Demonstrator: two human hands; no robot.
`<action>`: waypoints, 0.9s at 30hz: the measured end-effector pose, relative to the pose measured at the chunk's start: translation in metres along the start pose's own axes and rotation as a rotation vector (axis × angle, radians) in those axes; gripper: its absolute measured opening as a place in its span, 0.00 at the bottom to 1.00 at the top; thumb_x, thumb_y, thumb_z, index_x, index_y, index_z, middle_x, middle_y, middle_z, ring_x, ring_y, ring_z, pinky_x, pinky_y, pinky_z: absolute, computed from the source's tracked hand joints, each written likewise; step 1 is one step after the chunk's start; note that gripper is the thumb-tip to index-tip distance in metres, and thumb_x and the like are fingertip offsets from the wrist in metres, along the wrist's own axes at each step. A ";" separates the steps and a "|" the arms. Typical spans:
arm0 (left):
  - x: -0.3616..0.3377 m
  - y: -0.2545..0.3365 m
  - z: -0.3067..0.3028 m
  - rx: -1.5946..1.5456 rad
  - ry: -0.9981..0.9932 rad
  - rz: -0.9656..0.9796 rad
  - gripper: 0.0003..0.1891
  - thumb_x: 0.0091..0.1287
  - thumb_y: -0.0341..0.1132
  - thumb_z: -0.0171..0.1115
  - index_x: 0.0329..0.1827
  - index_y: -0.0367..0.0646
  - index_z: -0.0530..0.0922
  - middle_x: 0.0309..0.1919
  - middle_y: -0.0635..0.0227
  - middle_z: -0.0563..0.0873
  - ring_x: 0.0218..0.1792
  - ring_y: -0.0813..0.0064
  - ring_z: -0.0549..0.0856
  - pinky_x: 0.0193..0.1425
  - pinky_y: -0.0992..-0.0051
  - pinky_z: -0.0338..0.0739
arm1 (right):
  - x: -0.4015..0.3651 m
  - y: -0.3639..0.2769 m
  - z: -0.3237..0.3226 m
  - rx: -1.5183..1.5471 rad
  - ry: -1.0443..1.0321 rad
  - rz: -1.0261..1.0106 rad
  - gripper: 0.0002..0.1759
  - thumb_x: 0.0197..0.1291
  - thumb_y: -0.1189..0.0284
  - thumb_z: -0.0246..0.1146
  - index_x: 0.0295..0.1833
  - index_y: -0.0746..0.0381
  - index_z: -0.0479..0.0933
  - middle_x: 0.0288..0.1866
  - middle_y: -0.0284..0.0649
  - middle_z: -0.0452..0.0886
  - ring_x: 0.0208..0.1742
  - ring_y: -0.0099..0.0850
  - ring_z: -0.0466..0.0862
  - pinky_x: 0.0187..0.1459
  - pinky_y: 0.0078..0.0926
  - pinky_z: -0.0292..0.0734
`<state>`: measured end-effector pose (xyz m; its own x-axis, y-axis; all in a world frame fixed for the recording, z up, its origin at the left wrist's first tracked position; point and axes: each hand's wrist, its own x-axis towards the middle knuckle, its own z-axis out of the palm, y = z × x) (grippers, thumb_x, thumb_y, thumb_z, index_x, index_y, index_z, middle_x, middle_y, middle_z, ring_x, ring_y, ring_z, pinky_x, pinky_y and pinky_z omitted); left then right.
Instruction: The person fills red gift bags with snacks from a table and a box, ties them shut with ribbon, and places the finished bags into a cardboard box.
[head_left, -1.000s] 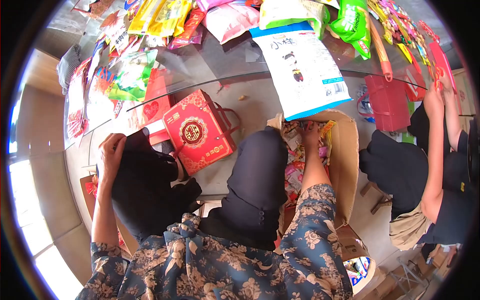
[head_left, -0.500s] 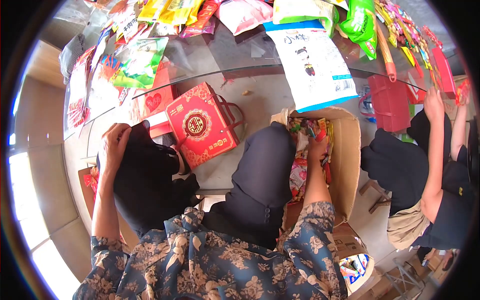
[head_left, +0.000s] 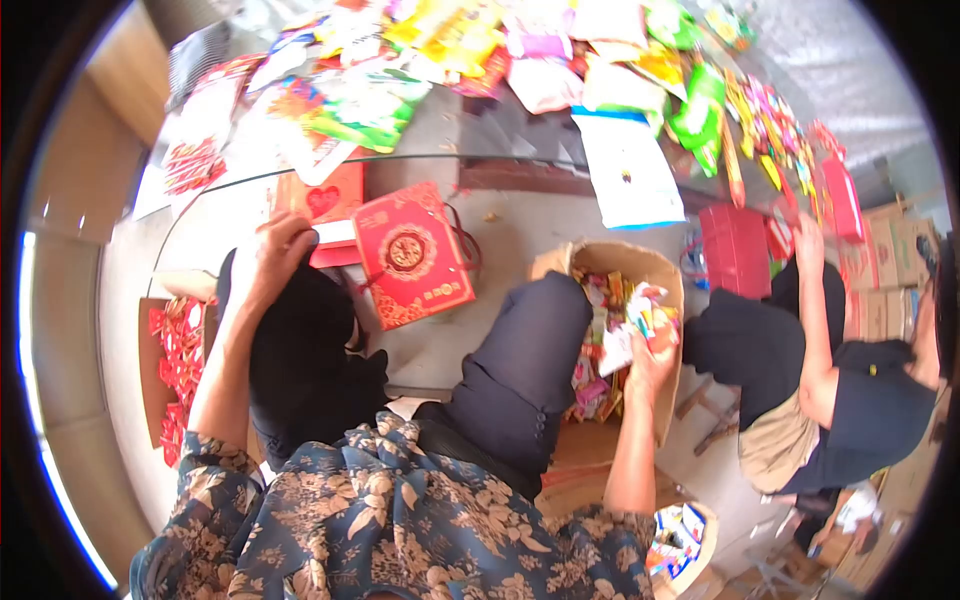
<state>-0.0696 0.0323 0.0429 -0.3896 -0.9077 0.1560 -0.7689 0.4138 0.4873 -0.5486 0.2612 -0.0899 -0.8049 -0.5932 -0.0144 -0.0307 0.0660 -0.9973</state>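
My right hand (head_left: 652,368) is closed around a bunch of small wrapped snacks (head_left: 645,320), in white, pink and coloured wrappers. It is over an open cardboard box (head_left: 672,275) beside my right knee, which holds many more wrapped snacks (head_left: 597,392). Over my left knee is my left hand (head_left: 280,258), its fingers curled together; whatever they pinch, if anything, is too small to make out. Just beyond that hand lies a red box with a heart (head_left: 325,200). A red gift box with gold print and a handle (head_left: 415,265) leans between my knees.
Ahead, a glass table (head_left: 480,140) bears many snack bags, among them a white and blue bag (head_left: 628,175) over its edge. A carton of red packets (head_left: 180,360) stands at left. A co-worker (head_left: 800,390) sits at right near a red box (head_left: 735,245).
My right hand has come up from inside the cardboard box with a bunch of wrapped snacks. My left hand has shifted slightly right. The view has tilted and moved.
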 end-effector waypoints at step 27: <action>-0.021 -0.029 -0.010 0.110 0.043 0.010 0.08 0.64 0.36 0.60 0.40 0.43 0.80 0.34 0.64 0.81 0.37 0.60 0.83 0.38 0.62 0.78 | 0.028 -0.228 0.509 -0.364 -0.855 -1.231 0.30 0.45 0.72 0.72 0.59 0.54 0.79 0.62 0.45 0.75 0.64 0.42 0.75 0.65 0.34 0.69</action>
<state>-0.0340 0.0385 0.0343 -0.3774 -0.9045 0.1988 -0.8168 0.4262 0.3888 -0.2624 -0.1792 0.1009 0.3908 -0.6845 0.6155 -0.6396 -0.6828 -0.3532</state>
